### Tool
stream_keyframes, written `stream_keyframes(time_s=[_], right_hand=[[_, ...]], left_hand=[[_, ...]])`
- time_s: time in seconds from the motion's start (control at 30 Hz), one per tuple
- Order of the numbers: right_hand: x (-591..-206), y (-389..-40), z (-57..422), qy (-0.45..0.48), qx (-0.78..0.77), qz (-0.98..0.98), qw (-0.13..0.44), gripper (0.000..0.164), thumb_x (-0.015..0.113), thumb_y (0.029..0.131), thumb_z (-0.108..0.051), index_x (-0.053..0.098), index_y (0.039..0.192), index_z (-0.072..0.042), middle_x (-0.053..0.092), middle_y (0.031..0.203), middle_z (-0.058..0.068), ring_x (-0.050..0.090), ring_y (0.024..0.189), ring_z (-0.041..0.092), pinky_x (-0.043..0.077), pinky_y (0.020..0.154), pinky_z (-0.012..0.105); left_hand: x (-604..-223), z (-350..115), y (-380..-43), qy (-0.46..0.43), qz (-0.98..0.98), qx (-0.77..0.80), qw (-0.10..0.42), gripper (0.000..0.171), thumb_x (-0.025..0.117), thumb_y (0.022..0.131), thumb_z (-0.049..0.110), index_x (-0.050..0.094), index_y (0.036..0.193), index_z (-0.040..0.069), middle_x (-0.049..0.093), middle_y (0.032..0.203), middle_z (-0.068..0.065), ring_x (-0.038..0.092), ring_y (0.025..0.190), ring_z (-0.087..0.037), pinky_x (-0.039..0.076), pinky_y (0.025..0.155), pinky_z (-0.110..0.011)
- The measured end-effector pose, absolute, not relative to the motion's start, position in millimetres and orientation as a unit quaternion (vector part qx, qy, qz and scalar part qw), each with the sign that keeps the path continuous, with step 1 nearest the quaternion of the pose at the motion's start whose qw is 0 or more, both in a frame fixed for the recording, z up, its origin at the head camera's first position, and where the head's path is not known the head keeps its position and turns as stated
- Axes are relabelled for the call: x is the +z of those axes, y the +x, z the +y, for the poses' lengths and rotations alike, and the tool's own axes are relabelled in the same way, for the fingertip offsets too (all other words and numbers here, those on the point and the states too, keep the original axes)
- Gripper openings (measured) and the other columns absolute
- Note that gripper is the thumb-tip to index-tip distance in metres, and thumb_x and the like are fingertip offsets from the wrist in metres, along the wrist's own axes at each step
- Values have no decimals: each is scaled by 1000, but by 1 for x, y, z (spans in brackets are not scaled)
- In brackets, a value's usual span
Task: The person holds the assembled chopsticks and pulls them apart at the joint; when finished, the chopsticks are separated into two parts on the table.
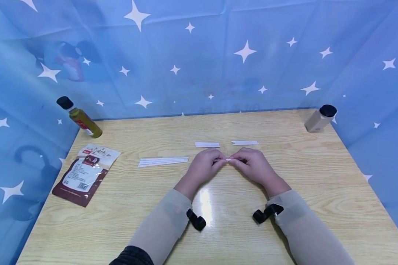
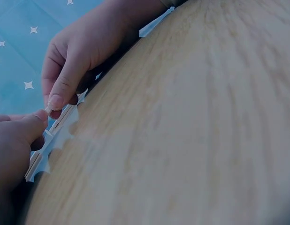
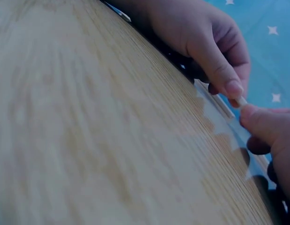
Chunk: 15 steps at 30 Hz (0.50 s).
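Observation:
Over the middle of the table, both hands pinch one thin pale strip [image 1: 228, 159] between thumbs and fingers. My left hand [image 1: 205, 163] has it from the left, my right hand [image 1: 253, 165] from the right, with the thumb tips close together. Only a short bit of the strip shows between the thumbs in the right wrist view; the fingers hide most of it. Left of the left hand lie several long white strips [image 1: 163, 161], side by side. Just beyond the hands are two groups of shorter white strips, one on the left [image 1: 207, 144] and one on the right [image 1: 245, 142].
A brown and white pouch [image 1: 86, 173] lies flat at the table's left. Behind it stands an oil bottle [image 1: 84, 121] with a black cap. At the back right corner is a black-lidded jar [image 1: 320, 118]. A blue star-patterned cloth [image 1: 199, 55] hangs behind the wooden table [image 1: 119, 213].

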State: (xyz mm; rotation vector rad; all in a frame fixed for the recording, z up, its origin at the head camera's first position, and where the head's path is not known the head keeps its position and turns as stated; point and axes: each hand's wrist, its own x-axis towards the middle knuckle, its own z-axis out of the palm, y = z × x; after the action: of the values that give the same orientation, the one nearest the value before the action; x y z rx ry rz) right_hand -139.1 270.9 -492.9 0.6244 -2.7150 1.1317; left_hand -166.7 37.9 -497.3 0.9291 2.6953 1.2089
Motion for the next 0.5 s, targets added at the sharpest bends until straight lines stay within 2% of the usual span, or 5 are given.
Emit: stream_keyframes(time_s=[0.23, 0.5], right_hand=[[-494, -137, 282, 170, 396, -897, 96, 6, 82, 97, -16, 85, 102, -18, 75, 96, -7, 67, 87, 11, 54, 78, 34], [-495, -138, 281, 183, 381, -898, 126, 15, 78, 100, -15, 84, 114, -11, 76, 103, -1, 67, 92, 16, 54, 80, 39]], left_hand=[[-503, 33, -173, 276, 850, 449, -5, 9, 76, 103, 24, 80, 101, 16, 71, 97, 7, 64, 90, -8, 55, 82, -27], [-500, 33, -171, 280, 854, 439, -19, 7, 72, 104, 20, 77, 102, 15, 70, 102, 4, 64, 92, -11, 55, 84, -27]])
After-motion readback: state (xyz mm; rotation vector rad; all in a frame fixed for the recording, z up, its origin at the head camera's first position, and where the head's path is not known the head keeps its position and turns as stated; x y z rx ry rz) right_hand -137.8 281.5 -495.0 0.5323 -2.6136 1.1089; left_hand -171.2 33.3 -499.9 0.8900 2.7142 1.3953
